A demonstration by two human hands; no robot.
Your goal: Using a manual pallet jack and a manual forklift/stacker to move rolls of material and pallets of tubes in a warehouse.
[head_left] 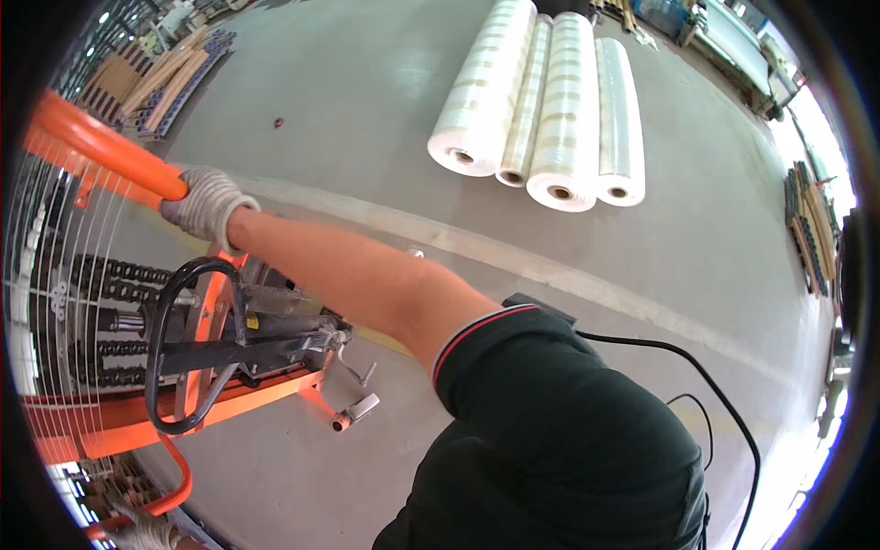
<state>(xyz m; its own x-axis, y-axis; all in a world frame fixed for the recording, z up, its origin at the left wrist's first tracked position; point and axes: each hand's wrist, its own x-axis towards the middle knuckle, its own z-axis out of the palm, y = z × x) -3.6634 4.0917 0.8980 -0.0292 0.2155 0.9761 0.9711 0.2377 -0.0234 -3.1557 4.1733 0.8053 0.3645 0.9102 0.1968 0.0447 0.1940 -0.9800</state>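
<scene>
Both gloved hands steady the orange stacker, the right hand with fingers closed around its top rail, the left hand wrapped on the low bar near the floor

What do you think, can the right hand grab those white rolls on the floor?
Probably not from here. The right hand is wrapped round the orange bar, and the rolls lie well beyond that arm's reach. Nothing blocks the floor between.
</scene>
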